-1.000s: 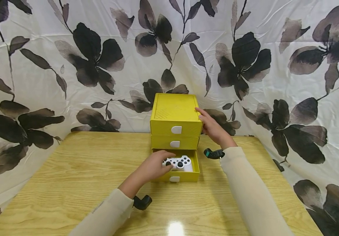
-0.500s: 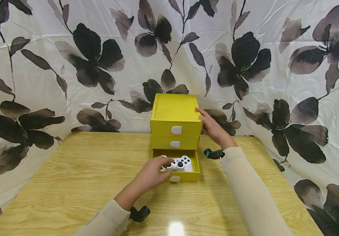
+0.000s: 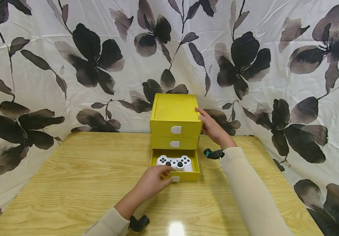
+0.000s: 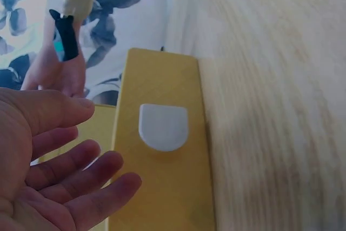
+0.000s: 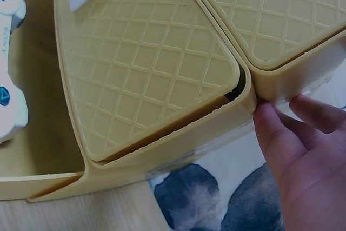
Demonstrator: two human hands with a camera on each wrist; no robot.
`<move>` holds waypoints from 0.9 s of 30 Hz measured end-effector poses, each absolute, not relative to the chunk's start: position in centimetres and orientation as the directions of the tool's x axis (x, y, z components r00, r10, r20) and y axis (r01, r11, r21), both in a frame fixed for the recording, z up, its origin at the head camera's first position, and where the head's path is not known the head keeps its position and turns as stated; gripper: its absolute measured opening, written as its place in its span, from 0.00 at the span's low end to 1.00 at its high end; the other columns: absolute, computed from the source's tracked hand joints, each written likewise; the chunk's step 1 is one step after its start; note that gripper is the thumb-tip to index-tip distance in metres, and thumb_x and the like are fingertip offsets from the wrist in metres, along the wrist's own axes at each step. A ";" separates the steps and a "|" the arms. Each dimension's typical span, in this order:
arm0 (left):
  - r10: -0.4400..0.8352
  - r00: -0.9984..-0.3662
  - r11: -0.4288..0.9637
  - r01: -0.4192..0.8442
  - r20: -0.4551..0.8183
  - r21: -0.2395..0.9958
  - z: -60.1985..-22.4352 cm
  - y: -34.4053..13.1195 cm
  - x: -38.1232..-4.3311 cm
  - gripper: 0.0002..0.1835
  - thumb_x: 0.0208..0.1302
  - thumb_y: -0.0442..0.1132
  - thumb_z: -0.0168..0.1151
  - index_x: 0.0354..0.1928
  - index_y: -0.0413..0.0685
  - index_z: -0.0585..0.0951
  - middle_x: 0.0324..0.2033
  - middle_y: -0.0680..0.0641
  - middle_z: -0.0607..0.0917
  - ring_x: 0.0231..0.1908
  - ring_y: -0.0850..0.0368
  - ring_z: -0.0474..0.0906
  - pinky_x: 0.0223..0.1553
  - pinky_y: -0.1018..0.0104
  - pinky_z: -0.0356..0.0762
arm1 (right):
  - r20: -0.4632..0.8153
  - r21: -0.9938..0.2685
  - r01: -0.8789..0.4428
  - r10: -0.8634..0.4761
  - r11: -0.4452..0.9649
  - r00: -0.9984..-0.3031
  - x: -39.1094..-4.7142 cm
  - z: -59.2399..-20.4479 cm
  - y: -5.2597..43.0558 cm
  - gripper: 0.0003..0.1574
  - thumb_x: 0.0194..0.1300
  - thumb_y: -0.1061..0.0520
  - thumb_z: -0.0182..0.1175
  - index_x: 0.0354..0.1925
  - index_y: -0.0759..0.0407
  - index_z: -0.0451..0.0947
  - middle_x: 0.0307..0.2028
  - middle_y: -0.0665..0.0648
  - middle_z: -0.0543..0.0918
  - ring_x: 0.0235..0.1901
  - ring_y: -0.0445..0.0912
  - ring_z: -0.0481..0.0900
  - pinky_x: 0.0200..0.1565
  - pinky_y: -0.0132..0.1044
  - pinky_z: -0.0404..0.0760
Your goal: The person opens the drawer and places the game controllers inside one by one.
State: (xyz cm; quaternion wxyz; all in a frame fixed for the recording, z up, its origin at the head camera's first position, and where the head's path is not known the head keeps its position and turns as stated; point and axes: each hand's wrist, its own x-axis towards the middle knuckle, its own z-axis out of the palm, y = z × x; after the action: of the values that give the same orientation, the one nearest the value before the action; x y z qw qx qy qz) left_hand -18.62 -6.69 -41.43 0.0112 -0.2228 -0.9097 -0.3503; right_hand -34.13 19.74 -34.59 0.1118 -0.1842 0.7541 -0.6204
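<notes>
A yellow three-drawer box (image 3: 175, 108) stands on the table, its bottom drawer (image 3: 187, 177) pulled out. In that drawer lies a white game controller (image 3: 184, 160), also partly seen in the right wrist view (image 5: 11, 63). My left hand (image 3: 151, 182) is at the drawer's front, left of the white pull tab (image 3: 175, 179). In the left wrist view its fingers (image 4: 97, 187) are spread and bent slightly, holding nothing, beside the drawer front (image 4: 167, 187). My right hand (image 3: 215, 129) rests against the box's upper right side, fingertips touching its edge.
The upper two drawers are closed, each with a white tab (image 3: 176, 130). A wooden table (image 3: 98, 170) lies under everything. Floral cloth (image 3: 169, 42) hangs behind and at the sides. Both wrists wear black devices (image 3: 213, 153).
My left hand has drawn back from over the controller toward the drawer's front edge, leaving the controller in full view inside. My right hand has stayed in place.
</notes>
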 end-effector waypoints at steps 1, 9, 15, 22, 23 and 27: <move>0.393 -0.903 0.659 0.410 0.177 0.631 -41.5 -6.7 -18.5 0.16 0.61 0.39 0.66 0.51 0.44 0.83 0.45 0.45 0.86 0.42 0.53 0.83 0.41 0.62 0.83 | 0.058 -0.977 -0.137 -0.414 0.164 -0.908 -34.1 -34.6 19.7 0.33 0.77 0.40 0.36 0.76 0.36 0.44 0.77 0.52 0.43 0.74 0.57 0.52 0.73 0.56 0.53; 0.387 -0.901 0.646 0.417 0.197 0.640 -42.6 -6.5 -18.2 0.17 0.60 0.36 0.66 0.52 0.41 0.82 0.45 0.43 0.88 0.42 0.49 0.86 0.42 0.58 0.84 | 0.053 -0.979 -0.129 -0.415 0.156 -0.908 -34.3 -34.7 19.7 0.33 0.78 0.43 0.34 0.77 0.37 0.42 0.77 0.53 0.42 0.74 0.59 0.53 0.72 0.57 0.54; 0.380 -0.896 0.650 0.436 0.232 0.623 -43.6 -6.2 -18.3 0.15 0.58 0.35 0.67 0.48 0.40 0.84 0.43 0.43 0.88 0.36 0.53 0.85 0.37 0.65 0.83 | 0.057 -0.979 -0.131 -0.410 0.155 -0.910 -34.3 -34.8 19.7 0.33 0.78 0.42 0.35 0.76 0.37 0.43 0.77 0.53 0.43 0.73 0.58 0.54 0.72 0.56 0.55; 0.357 -0.887 0.661 0.461 0.292 0.593 -44.7 -5.8 -18.3 0.15 0.57 0.35 0.68 0.48 0.41 0.84 0.41 0.44 0.89 0.41 0.54 0.86 0.40 0.64 0.84 | 0.062 -0.979 -0.135 -0.405 0.154 -0.912 -34.3 -35.0 19.8 0.34 0.77 0.41 0.36 0.76 0.38 0.44 0.77 0.53 0.45 0.73 0.57 0.56 0.72 0.55 0.56; 0.348 -0.887 0.658 0.461 0.302 0.596 -44.8 -5.8 -18.3 0.15 0.57 0.35 0.68 0.47 0.41 0.85 0.41 0.44 0.89 0.41 0.54 0.86 0.40 0.63 0.84 | 0.063 -0.979 -0.135 -0.405 0.152 -0.912 -34.4 -35.0 19.8 0.33 0.77 0.41 0.36 0.76 0.38 0.44 0.77 0.53 0.45 0.73 0.57 0.56 0.72 0.55 0.56; 0.305 -0.886 0.649 0.462 0.349 0.604 -45.1 -5.4 -18.2 0.12 0.57 0.34 0.67 0.44 0.40 0.86 0.38 0.44 0.89 0.38 0.54 0.86 0.39 0.63 0.84 | 0.059 -0.981 -0.128 -0.404 0.146 -0.913 -34.3 -34.8 19.8 0.33 0.78 0.42 0.36 0.76 0.38 0.44 0.77 0.53 0.45 0.73 0.56 0.56 0.72 0.55 0.56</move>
State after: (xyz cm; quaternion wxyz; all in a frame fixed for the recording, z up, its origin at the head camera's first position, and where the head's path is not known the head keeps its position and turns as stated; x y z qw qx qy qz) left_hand -18.17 -5.38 -45.09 0.1085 -0.2126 -0.9016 -0.3607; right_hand -34.33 19.78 -34.82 0.1096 -0.1777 0.7491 -0.6287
